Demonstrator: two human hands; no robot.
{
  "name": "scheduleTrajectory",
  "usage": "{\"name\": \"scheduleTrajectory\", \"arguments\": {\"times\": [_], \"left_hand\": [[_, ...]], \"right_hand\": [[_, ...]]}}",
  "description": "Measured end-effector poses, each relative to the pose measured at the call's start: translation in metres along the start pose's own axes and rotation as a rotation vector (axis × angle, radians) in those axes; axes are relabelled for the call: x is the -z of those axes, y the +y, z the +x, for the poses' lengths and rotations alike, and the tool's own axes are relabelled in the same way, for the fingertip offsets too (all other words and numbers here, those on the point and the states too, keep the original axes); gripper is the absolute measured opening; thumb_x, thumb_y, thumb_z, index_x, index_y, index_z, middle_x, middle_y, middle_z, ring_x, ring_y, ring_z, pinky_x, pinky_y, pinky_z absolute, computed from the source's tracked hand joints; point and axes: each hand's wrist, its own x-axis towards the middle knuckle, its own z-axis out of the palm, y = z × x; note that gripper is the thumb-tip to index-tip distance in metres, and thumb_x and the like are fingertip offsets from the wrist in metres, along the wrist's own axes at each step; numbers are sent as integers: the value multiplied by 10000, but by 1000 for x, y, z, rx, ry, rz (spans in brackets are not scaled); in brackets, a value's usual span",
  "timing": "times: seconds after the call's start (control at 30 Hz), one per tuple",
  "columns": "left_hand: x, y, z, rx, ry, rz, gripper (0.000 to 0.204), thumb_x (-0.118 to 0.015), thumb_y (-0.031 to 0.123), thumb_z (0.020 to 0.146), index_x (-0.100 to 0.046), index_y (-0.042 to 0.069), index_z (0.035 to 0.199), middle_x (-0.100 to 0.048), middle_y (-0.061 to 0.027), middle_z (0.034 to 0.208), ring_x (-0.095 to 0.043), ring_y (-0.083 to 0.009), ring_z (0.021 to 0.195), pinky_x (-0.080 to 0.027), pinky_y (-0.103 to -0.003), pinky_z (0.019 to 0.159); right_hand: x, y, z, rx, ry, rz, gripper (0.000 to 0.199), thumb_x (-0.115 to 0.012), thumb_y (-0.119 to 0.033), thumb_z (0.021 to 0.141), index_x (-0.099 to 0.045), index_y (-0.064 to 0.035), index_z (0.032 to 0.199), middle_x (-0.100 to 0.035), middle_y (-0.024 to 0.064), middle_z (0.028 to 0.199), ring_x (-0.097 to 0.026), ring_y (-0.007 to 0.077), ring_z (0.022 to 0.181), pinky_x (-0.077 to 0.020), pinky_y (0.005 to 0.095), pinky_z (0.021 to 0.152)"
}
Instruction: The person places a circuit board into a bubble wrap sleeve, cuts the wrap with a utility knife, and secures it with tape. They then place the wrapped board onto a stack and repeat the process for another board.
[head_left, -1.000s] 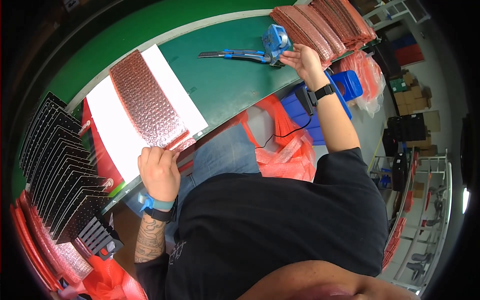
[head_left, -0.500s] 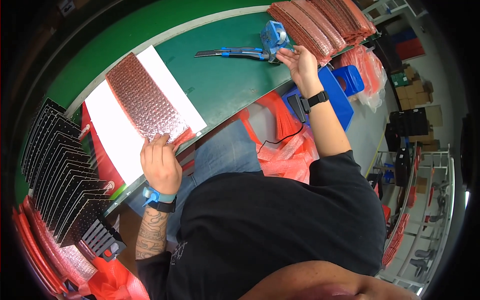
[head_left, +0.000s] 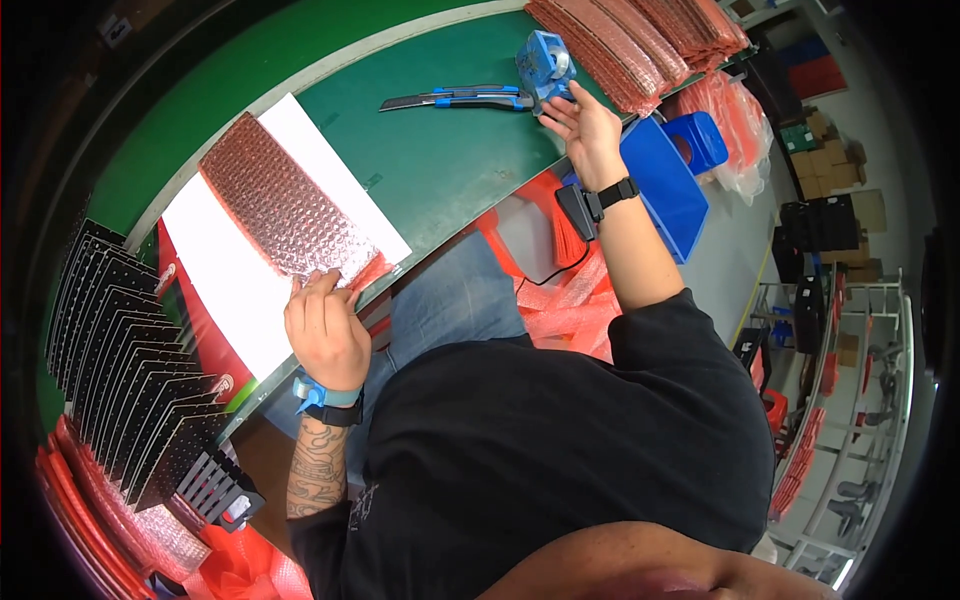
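Observation:
A red-tinted bubble-wrap pouch lies on a white sheet or board on the green table. My left hand rests with its fingers laid flat over the pouch's near end. At the far right, my right hand is beside a blue tape dispenser holding a clear roll. Its palm is turned up and its fingers are outstretched; I cannot make out any tape on them. Left of the dispenser lies a blue-and-black utility knife with its blade out.
Bubble-wrap pouches are stacked at the far right. Black dotted panels stand in a row at the left, beside a red printed sheet. A blue bin and loose red bubble wrap are below the table's edge.
My right hand has shifted slightly left and stays close to the tape dispenser. My left hand remains on the pouch's near end. The whole view has moved a little.

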Motion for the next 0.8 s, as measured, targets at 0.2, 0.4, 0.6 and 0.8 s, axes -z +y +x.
{"name": "scheduleTrajectory", "arguments": {"times": [0.2, 0.4, 0.6, 0.8], "left_hand": [[-1, -1, 0, 1, 3, -8, 127, -709, -35, 783, -624, 22, 859, -691, -108, 1077, -653, -322, 1002, -493, -461, 939], [1, 0, -1, -2, 28, -5, 131, -716, -24, 786, -637, 22, 879, -689, -121, 1073, -645, -333, 1017, -489, -467, 951], [-3, -4, -7, -31, 69, -22, 144, -706, -30, 792, -658, 27, 916, -678, -132, 1062, -632, -349, 1026, -489, -480, 969], [-2, -22, -13, -46, 7, -36, 168, -732, -15, 735, -663, 42, 878, -682, -101, 1058, -629, -307, 1011, -484, -453, 949]], "right_hand": [[-2, 4, 1, 12, 18, 8, 269, -671, -169, 983, -598, 69, 1085, -670, 182, 956, -712, 348, 925, -630, 467, 809], [-5, 6, -1, 10, 36, 18, 285, -674, -197, 977, -584, 70, 1018, -671, 154, 884, -711, 306, 831, -634, 451, 774], [10, 19, 12, -60, -82, 4, 319, -674, -285, 995, -594, 24, 975, -670, 162, 882, -701, 327, 918, -606, 517, 896], [31, 51, 25, 2, -170, 55, 344, -605, -314, 1038, -589, 26, 988, -689, 176, 920, -695, 326, 948, -572, 548, 974]]}}
